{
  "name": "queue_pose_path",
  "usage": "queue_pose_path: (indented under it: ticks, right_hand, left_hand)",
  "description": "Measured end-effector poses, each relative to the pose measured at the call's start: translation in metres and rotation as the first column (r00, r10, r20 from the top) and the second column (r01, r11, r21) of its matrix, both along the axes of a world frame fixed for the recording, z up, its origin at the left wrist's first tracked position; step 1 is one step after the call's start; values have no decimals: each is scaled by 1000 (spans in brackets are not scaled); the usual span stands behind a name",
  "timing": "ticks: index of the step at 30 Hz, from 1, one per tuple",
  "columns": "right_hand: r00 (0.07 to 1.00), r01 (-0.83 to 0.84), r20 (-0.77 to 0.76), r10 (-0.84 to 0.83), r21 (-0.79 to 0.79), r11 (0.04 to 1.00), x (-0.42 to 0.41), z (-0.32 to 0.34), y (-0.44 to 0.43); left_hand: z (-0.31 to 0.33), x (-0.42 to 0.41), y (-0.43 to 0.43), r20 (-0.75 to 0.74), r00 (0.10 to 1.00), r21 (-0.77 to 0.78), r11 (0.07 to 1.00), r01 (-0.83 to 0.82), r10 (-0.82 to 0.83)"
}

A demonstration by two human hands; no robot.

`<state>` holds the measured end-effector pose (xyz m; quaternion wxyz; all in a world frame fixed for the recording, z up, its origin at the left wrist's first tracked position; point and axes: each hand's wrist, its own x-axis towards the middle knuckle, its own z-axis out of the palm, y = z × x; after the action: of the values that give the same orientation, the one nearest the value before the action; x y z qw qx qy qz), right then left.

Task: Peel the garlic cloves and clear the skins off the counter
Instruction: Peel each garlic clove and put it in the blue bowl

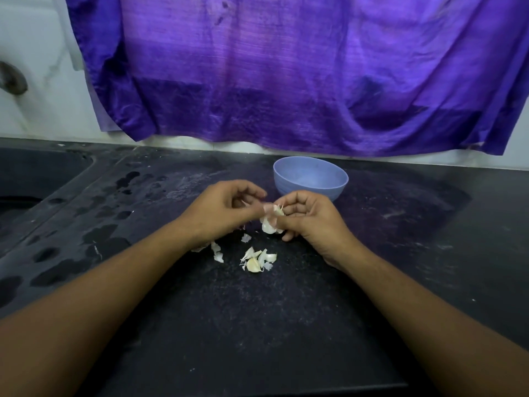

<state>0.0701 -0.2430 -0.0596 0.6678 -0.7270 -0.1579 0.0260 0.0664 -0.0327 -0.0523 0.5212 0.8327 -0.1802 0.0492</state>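
Above the black counter point(257, 310), my right hand point(306, 222) holds a white garlic piece point(270, 223) with curled fingers. My left hand point(226, 210) meets it from the left, its thumb and fingertips pinching a bit of the papery skin at the top of that garlic. Directly under the hands lie several loose skins point(217, 252) and a small heap with a yellowish clove point(253, 265) among skin flakes. Part of the held garlic is hidden behind my fingers.
A light blue bowl point(310, 179) stands just behind my right hand. A dark sink point(37, 179) is sunk into the counter at the far left, with wet patches point(86, 224) beside it. A purple cloth point(286, 70) hangs on the wall behind.
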Motion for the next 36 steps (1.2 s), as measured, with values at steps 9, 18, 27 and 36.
queue_pose_path:
  ticks: [9, 18, 27, 36]
  right_hand:
    - [1000, -27, 14, 27, 11, 1000, -9, 1, 13]
    - [999, -6, -48, 5, -11, 1000, -6, 3, 14]
    - [998, 22, -66, -21, 18, 1000, -4, 3, 14]
    - [999, 41, -4, -41, -24, 999, -2, 3, 14]
  left_hand:
    - [-4, -11, 5, -8, 1000, 2, 1000, -4, 4]
    - [-9, -6, 3, 40, 995, 58, 994, -89, 87]
    - [-8, -2, 3, -58, 992, -68, 991, -112, 108]
    - [-8, 2, 7, -152, 986, -183, 979, -94, 66]
